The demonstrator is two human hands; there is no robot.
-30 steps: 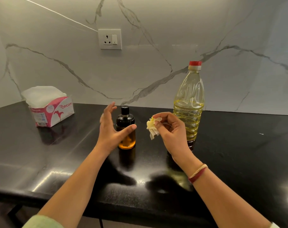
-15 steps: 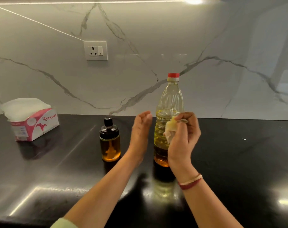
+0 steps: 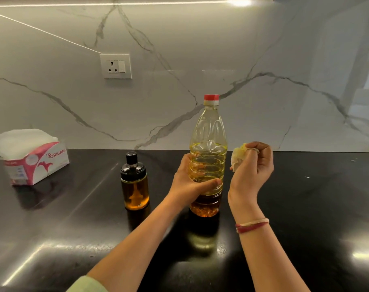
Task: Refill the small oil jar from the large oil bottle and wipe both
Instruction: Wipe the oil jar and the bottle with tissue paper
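1. The glossy black table (image 3: 316, 207) fills the lower frame.
2. The large oil bottle (image 3: 208, 144) stands capped at centre. The left hand (image 3: 190, 184) curls its fingers round the ribbed waist; oily plastic could slip and tip.
3. Right of centre, the right hand (image 3: 253, 167) pinches a tissue (image 3: 238, 158) just beside the bottle, seemingly apart. It looks yellowed, so it may smear oil.
4. The small oil jar (image 3: 134, 184) stands capped, left of centre, near the left forearm, which could knock it.

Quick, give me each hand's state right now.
Left hand: grips the large oil bottle around its lower body.
Right hand: holds a crumpled tissue, just beside the bottle.
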